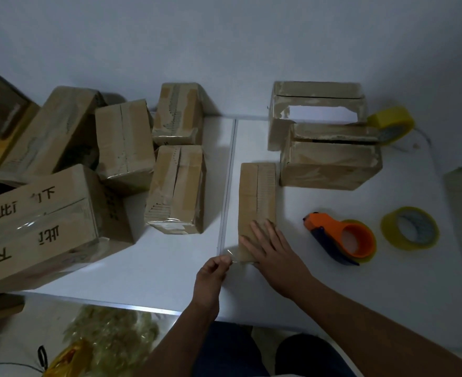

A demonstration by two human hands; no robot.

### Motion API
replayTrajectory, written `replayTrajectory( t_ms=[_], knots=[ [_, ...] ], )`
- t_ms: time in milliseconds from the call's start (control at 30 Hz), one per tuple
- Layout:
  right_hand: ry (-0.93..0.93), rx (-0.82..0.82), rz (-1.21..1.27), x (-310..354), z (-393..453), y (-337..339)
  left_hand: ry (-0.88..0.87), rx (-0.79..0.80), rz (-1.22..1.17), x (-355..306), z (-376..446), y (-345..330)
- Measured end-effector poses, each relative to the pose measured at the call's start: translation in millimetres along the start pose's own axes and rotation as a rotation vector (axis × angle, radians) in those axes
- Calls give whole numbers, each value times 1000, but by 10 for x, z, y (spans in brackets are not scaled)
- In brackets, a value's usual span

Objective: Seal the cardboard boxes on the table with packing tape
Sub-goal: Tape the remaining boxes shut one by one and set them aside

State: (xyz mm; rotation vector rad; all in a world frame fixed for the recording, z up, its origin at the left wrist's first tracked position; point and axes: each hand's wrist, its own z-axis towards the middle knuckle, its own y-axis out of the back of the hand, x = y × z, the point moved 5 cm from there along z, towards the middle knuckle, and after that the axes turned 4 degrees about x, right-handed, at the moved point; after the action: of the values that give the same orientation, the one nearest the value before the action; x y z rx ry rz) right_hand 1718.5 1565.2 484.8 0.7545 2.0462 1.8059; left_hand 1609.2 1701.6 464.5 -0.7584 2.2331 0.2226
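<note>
White tabletop (292, 268) against a pale wall, dim light: that is your whole workspace in the head view. You have a narrow box (257, 197) standing just right of the tabletop's seam, and your right hand (268, 246) lies flat on its near end, fingers straight, pressing down. Your left hand (213, 270) pinches a clear tape end (235, 255) between thumb and fingertips, just off the box's near left corner.

By the look of it, you are finishing the strip on this box: the loose end has yet to be laid down. Next, you would fold that end onto the near face and smooth it, keeping the right hand firm so the box does not slide.

To your right, the orange dispenser (341, 238) sits well apart from the box, a yellow roll (410, 228) just beside it. Another roll (391, 123) lies at the far right, touching the two torn boxes (327, 159) that crowd the narrow box's far right corner. Left of the seam stands a heap of boxes (93, 164), several showing glossy tape already. Nothing blocks the near end; thin clear tape may cling to your fingers.
</note>
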Motion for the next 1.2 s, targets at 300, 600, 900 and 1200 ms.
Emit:
replayTrajectory(
  t_ms=[300, 600, 900, 1200],
  knots=[
    [12, 7, 8, -11, 0, -44, -41, 16, 90, -38, 166, -159],
    [-9, -5, 17, 0, 23, -32, 3, 33, 101, 54, 211, -223],
    [-23, 15, -7, 1, 25, -18, -96, -178, 414, -212, 291, -180],
    [-28, 11, 12, -2, 30, -24, -157, 45, 739, -304, -139, -436]
  ],
)
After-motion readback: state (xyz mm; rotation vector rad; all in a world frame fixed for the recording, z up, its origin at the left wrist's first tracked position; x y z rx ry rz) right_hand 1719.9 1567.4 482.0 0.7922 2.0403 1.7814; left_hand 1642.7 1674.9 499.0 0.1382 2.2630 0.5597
